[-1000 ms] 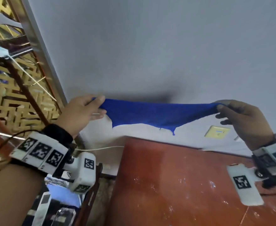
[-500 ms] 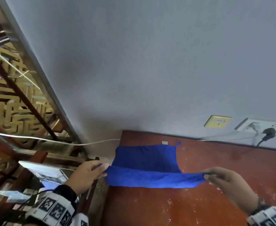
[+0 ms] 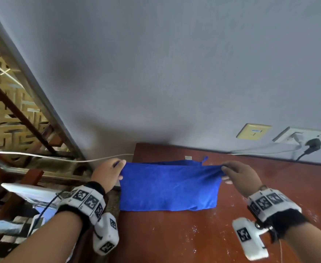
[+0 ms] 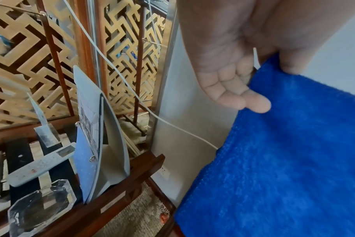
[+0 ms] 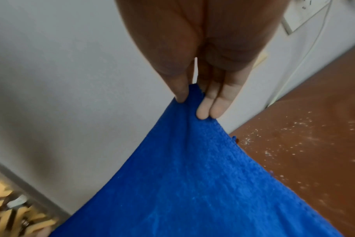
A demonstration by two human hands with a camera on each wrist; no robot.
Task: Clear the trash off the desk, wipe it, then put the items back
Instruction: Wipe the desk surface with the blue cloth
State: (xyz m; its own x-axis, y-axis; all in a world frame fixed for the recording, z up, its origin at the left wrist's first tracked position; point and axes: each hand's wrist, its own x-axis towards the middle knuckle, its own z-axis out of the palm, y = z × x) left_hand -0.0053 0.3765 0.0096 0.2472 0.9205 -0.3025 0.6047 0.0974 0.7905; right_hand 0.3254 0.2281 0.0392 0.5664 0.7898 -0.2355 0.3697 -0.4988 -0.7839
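Off to the left of the worktop (image 3: 232, 234), a side stand holds a grey ring binder (image 4: 99, 144) standing upright, with a clear glass ashtray (image 4: 40, 210) just beside it and a gold lattice screen (image 3: 5, 118) behind; a white cable (image 3: 61, 158) runs across towards the wall (image 3: 175, 63). Next comes the left hand (image 3: 108, 173), its grip clamped on the upper left corner of the blue cloth (image 3: 169, 185): in the left wrist view the thumb presses the edge from above while the curled fingers (image 4: 233, 94) lie against the fabric. From there the blue cloth stretches taut across to the other hand, doubled over so that a back layer with a small hanging loop shows behind the front one, and its lower edge hangs down over the near left part of the reddish-brown worktop; whether that edge touches the surface cannot be told. At the cloth's upper right corner the right hand (image 3: 239, 177) has its grip pinched on the fabric, thumb on one side and fingers (image 5: 213, 109) on the other. Pale specks are scattered over the wood to the right of the cloth. Further right on the wall sit a yellow plate (image 3: 253, 131) and a white socket (image 3: 304, 136) with a black plug in it.
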